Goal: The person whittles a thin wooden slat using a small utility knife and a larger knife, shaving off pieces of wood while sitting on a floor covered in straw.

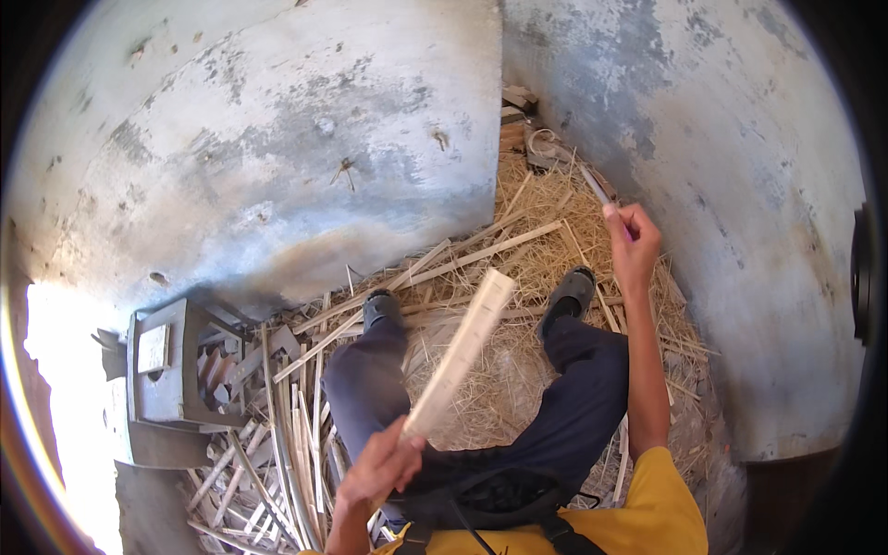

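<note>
My left hand point(381, 464) is closed round the lower end of a flat, pale bamboo strip point(462, 347), which slants up and to the right over my lap. Faint dark marks cross the strip's surface. Raised off to the right, my right hand point(635, 245) grips a knife point(595, 183) by its handle. A bit of purple shows at the handle under my fingers, and the thin blade points up and left, away from the strip. Knife and strip are well apart.
Between my shoes, shavings point(555, 208) and long split strips point(490, 250) cover the floor. More strips lie piled point(287, 444) at my left beside a grey wooden box-like stand point(180, 370). Worn, pale walls point(305, 139) close in ahead and on the right point(740, 231).
</note>
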A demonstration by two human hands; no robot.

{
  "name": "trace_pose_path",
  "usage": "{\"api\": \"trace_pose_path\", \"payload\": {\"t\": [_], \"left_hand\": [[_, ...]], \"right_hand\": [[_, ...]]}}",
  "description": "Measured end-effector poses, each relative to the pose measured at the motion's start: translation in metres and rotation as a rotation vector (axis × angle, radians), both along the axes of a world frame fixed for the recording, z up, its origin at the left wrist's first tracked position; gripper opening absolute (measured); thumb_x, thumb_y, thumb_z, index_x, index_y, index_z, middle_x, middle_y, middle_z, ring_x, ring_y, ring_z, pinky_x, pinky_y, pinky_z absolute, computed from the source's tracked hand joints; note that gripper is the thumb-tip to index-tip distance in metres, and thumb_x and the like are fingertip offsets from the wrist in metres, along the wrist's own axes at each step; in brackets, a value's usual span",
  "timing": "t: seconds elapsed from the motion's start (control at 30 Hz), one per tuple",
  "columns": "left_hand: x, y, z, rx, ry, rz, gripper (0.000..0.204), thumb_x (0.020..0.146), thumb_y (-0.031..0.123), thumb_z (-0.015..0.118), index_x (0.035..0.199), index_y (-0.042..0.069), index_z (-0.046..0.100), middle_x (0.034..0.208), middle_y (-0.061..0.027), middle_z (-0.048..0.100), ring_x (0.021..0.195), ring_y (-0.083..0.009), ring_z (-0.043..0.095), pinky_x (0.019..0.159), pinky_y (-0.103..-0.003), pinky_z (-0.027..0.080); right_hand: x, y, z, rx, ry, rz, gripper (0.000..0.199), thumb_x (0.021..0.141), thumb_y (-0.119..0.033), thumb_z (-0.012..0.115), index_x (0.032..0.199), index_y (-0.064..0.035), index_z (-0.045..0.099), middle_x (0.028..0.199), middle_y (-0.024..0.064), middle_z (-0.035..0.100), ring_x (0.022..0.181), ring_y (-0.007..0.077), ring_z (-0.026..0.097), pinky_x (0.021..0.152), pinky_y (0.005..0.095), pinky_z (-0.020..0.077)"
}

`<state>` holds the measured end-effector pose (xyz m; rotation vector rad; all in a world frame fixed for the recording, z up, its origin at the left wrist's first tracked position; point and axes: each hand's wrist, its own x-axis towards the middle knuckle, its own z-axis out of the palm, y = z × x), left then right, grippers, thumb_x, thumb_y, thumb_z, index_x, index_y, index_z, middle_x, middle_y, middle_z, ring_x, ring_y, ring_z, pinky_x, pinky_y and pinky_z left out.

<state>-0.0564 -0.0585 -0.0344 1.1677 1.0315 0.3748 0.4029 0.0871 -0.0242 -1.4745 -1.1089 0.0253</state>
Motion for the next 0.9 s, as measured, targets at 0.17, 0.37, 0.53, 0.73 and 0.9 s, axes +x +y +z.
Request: {"api": "trace_pose_path", "payload": {"t": [0.17, 0.37, 0.53, 0.73, 0.9], "left_hand": [[0.008, 0.019, -0.008, -0.011, -0.081, 0.100, 0.027, 0.116, 0.025, 0.050, 0.122, 0.000, 0.058, 0.067, 0.0001, 0.053, 0.053, -0.0090, 0.052, 0.048, -0.029, 0.046], [0.026, 0.029, -0.008, 0.128, -0.075, 0.100, 0.025, 0.118, 0.029, 0.047, 0.121, 0.005, 0.052, 0.075, 0.0013, 0.050, 0.057, -0.0056, 0.046, 0.049, -0.023, 0.041], [0.037, 0.034, -0.018, 0.230, -0.043, 0.098, 0.024, 0.116, 0.027, 0.052, 0.123, 0.004, 0.053, 0.073, 0.0024, 0.049, 0.058, -0.0049, 0.043, 0.051, -0.025, 0.037], [0.054, 0.041, -0.004, 0.214, -0.073, 0.083, 0.023, 0.113, 0.021, 0.058, 0.116, -0.002, 0.058, 0.068, -0.0001, 0.052, 0.061, -0.0079, 0.045, 0.054, -0.031, 0.038], [0.053, 0.042, -0.015, 0.236, -0.057, 0.056, 0.024, 0.111, 0.018, 0.060, 0.106, -0.005, 0.063, 0.068, -0.0052, 0.058, 0.061, -0.0121, 0.053, 0.055, -0.034, 0.042]], "right_hand": [[-0.041, -0.024, -0.006, 0.092, 0.187, 0.263, 0.023, 0.100, -0.015, 0.079, 0.083, -0.0044, 0.067, 0.071, -0.0070, 0.049, 0.062, 0.0030, 0.040, 0.056, 0.0252, 0.0292], [-0.104, -0.055, -0.004, 0.105, -0.017, 0.491, 0.012, 0.096, -0.012, 0.082, 0.088, -0.0046, 0.075, 0.068, -0.0014, 0.064, 0.055, 0.0061, 0.050, 0.050, 0.0259, 0.0339], [-0.143, -0.078, -0.012, 0.147, -0.306, 0.644, 0.015, 0.086, -0.010, 0.089, 0.083, -0.0076, 0.074, 0.070, 0.0053, 0.068, 0.052, 0.0148, 0.061, 0.047, 0.0292, 0.0421], [-0.168, -0.099, -0.020, 0.087, -0.385, 0.689, 0.016, 0.082, -0.015, 0.092, 0.086, -0.0123, 0.077, 0.070, 0.0038, 0.068, 0.052, 0.0166, 0.063, 0.045, 0.0303, 0.0425], [-0.179, -0.101, -0.025, 0.099, -0.398, 0.655, 0.014, 0.084, -0.016, 0.090, 0.087, -0.0143, 0.077, 0.068, 0.0019, 0.066, 0.049, 0.0166, 0.059, 0.044, 0.0309, 0.0409]]}}
